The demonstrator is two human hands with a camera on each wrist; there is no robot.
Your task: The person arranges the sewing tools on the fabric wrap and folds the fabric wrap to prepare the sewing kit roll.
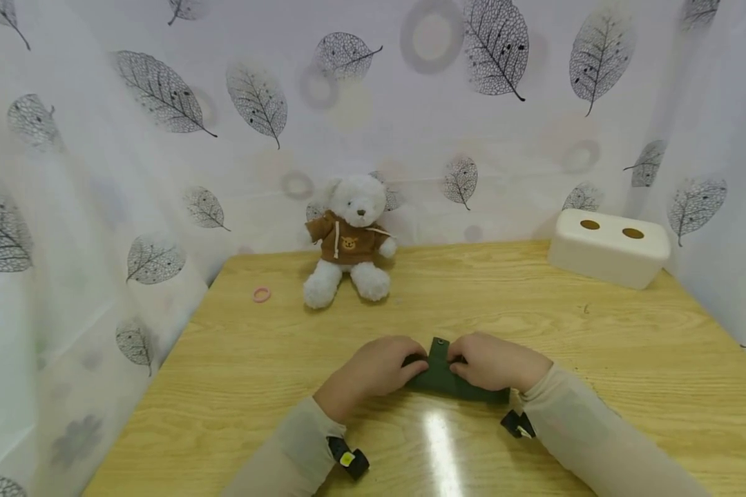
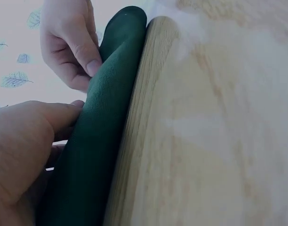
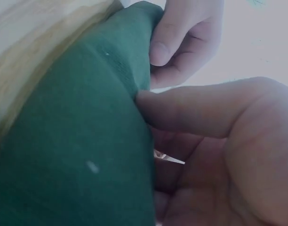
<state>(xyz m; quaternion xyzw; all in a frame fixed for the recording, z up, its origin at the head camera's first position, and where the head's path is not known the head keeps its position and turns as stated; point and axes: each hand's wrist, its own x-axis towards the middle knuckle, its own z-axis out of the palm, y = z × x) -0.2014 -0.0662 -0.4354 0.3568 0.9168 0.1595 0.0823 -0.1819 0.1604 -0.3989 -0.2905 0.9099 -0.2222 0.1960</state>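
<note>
A dark green soft case (image 1: 456, 385), long and narrow, lies on the wooden table in front of me. A short strap with a metal snap (image 1: 439, 343) sticks up from its far side, between my hands. My left hand (image 1: 379, 366) pinches the case left of the strap, thumb on the near side. To the right of the strap, my right hand (image 1: 494, 360) pinches it in the same way. In the right wrist view the green material (image 3: 87, 122) looks smooth, with a small pale mark. The fingers behind the case are partly hidden.
A white teddy bear (image 1: 350, 241) in a brown hoodie sits at the back of the table (image 1: 236, 373). Left of it lies a pink ring (image 1: 262, 295). A white box with two oval holes (image 1: 606, 252) stands at the back right. A leaf-patterned curtain (image 1: 379, 124) hangs behind.
</note>
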